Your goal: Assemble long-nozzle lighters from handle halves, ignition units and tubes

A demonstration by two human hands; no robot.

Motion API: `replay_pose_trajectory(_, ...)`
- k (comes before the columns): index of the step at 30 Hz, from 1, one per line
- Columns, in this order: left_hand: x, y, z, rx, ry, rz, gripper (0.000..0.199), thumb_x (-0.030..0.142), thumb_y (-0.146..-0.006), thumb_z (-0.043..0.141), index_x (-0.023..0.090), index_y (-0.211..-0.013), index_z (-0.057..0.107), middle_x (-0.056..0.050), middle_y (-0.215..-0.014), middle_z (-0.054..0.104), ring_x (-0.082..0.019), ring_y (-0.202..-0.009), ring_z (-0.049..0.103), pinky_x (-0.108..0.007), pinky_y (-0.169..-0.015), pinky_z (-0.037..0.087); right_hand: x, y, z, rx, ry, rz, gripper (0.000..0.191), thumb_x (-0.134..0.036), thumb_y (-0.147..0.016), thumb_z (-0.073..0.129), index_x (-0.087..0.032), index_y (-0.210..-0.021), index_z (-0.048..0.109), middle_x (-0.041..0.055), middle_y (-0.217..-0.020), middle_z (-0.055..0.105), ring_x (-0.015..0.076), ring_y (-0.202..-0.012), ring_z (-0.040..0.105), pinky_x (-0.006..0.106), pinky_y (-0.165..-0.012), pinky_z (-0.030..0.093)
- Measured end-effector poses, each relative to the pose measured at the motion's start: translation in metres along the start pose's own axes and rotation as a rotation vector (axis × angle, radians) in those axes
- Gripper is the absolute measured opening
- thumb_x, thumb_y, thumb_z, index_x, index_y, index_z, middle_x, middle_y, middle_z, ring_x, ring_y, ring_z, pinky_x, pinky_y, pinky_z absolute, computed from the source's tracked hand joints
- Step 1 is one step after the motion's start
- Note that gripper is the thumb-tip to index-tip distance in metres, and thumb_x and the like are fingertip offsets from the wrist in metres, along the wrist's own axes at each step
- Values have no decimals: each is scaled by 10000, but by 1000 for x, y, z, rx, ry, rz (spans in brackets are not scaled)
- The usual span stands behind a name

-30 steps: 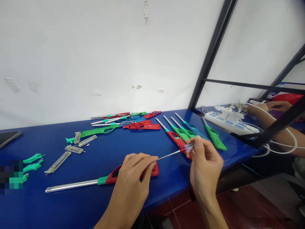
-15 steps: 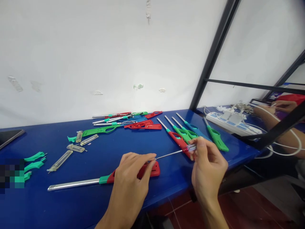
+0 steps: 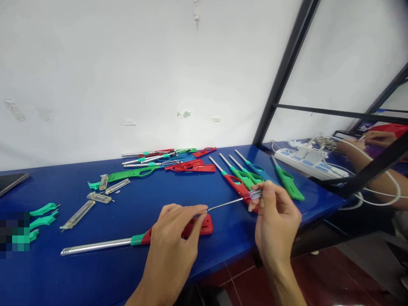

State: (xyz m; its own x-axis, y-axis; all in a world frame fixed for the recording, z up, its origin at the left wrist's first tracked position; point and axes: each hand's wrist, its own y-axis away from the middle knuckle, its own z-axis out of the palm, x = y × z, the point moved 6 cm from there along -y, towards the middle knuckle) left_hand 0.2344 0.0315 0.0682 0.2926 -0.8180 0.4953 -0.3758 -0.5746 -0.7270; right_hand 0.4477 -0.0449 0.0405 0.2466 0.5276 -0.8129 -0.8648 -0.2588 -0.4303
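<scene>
My right hand (image 3: 279, 216) is closed around the clear and pink handle of a screwdriver (image 3: 225, 203), whose thin shaft points left. At its tip, the thumb and forefinger of my left hand (image 3: 174, 238) are pinched together; whatever they hold is too small to make out. Beneath my left hand a red utility lighter (image 3: 206, 225) with a green collar and a long metal tube lies on the blue table (image 3: 95, 276). Part of its body is hidden by the hand. Beyond my right hand lie several more lighters, among them a red one (image 3: 234, 183) and a green one (image 3: 288, 185).
Lighter halves, including a red shell (image 3: 204, 168), are piled by the wall. Clear fuel tanks (image 3: 78, 214) and green triggers (image 3: 44, 221) lie at left, near a dark flat device (image 3: 12, 182). A power strip (image 3: 310, 163), a black frame post (image 3: 285, 76) and another person's arm (image 3: 360, 159) are at right.
The view has shifted slightly. Both hands keep nearly the same pose, with the screwdriver tip still at my left fingertips.
</scene>
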Motion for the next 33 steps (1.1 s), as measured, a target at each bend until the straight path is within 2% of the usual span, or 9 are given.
replay_pose_trajectory(8, 4, -1, -1, 0, -2, 15, 142, 147, -945, 692, 261, -964, 774, 37, -857, 821, -169, -702, 697, -341, -742, 540, -1, 0, 2, -25, 12, -23, 284, -444, -944, 759, -171, -864, 757, 9, -803, 698, 89, -545, 549, 256, -519, 485)
replay_pose_trajectory(15, 0, 0, 1, -14, -4, -25, 134, 163, -931, 694, 268, -938, 777, 13, -844, 811, -201, -739, 706, -334, -685, 540, -2, -1, 2, -31, 6, -8, 271, -433, -943, 763, -173, -863, 757, 5, -795, 690, 91, -541, 542, 252, -517, 477)
replay_pose_trajectory(25, 0, -1, 2, -29, -12, -26, 138, 160, -934, 691, 272, -930, 771, 18, -841, 808, -205, -739, 705, -341, -697, 538, -2, 1, 2, -40, 9, -5, 273, -430, -943, 765, -172, -853, 763, 13, -791, 706, 94, -545, 541, 253, -512, 467)
replay_pose_trajectory(33, -1, 1, 2, -25, -23, -37, 136, 174, -940, 682, 272, -952, 775, 8, -869, 822, -214, -762, 726, -340, -698, 556, -8, 3, 0, -20, 0, -93, 301, -445, -951, 758, -173, -825, 785, 43, -797, 727, 95, -515, 539, 234, -426, 405)
